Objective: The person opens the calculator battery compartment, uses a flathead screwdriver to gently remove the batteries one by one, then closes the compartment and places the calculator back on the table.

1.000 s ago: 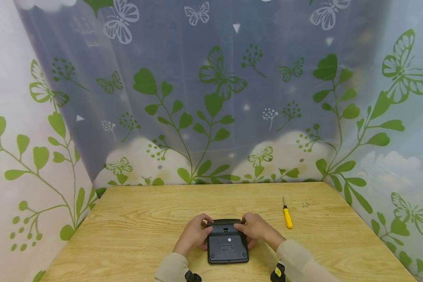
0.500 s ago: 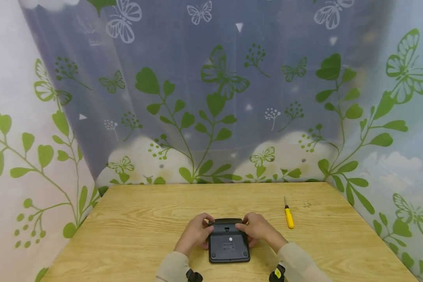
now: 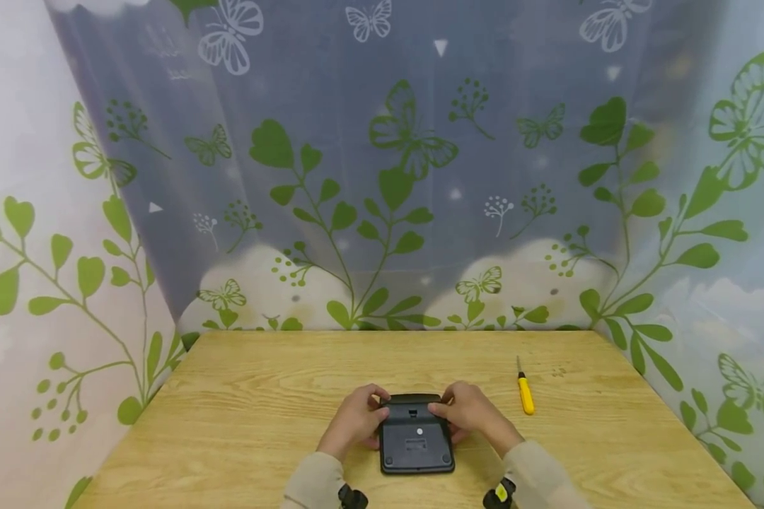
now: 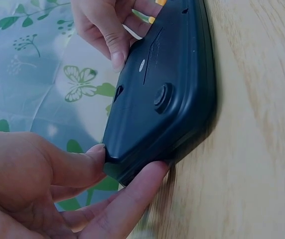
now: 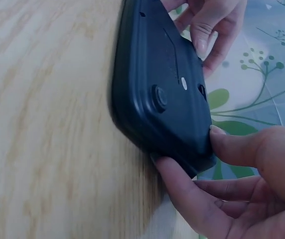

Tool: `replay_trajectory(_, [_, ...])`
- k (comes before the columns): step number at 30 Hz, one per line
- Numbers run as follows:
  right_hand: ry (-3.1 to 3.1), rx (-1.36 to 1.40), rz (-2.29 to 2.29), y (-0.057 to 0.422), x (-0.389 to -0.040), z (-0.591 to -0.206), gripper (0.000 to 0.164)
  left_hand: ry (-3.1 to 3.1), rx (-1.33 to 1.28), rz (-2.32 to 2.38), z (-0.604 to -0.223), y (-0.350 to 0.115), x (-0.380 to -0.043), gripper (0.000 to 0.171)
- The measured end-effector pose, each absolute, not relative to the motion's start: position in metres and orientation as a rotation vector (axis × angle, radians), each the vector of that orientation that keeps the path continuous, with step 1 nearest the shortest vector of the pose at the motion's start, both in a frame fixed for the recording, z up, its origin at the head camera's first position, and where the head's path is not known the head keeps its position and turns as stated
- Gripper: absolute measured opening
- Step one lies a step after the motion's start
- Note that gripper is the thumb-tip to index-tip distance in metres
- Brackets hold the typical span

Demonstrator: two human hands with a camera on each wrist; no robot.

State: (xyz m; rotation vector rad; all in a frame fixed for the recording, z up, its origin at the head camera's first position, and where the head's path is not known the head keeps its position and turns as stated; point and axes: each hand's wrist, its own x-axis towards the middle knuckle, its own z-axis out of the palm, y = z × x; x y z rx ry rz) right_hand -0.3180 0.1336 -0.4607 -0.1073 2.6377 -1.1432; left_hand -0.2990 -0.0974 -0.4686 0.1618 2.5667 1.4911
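Observation:
A black desk calculator [image 3: 417, 456] lies underside up on the wooden table, its thicker end away from me. On its back are round rubber feet, a label, a small white round sticker [image 3: 419, 431] and a small slot near the far end. My left hand [image 3: 356, 420] grips the far left corner, thumb on top and fingers along the side. At the opposite side my right hand [image 3: 474, 410] holds it the same way. In the left wrist view, a rubber foot [image 4: 163, 97] shows above the left fingertips; the calculator's keys face down, out of sight.
A yellow-handled screwdriver [image 3: 525, 394] lies to the right of the hands, its tip pointing away. Several tiny pieces, resembling screws [image 3: 558, 372], lie beside it. A printed curtain [image 3: 395, 212] with butterflies and leaves hangs behind the table [image 3: 261, 396].
The head view has swung slightly left, so everything appears a little further right. Both hands keep their hold on the calculator, with no visible shift in grip.

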Motion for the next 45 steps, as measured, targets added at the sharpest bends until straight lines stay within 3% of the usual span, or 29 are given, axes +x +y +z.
replay_trajectory(45, [2.676, -0.067, -1.228, 0.135, -0.314, -0.474, 0.041, 2.549, 0.133, 1.494, -0.471, -0.096, -0.299, 0.028])
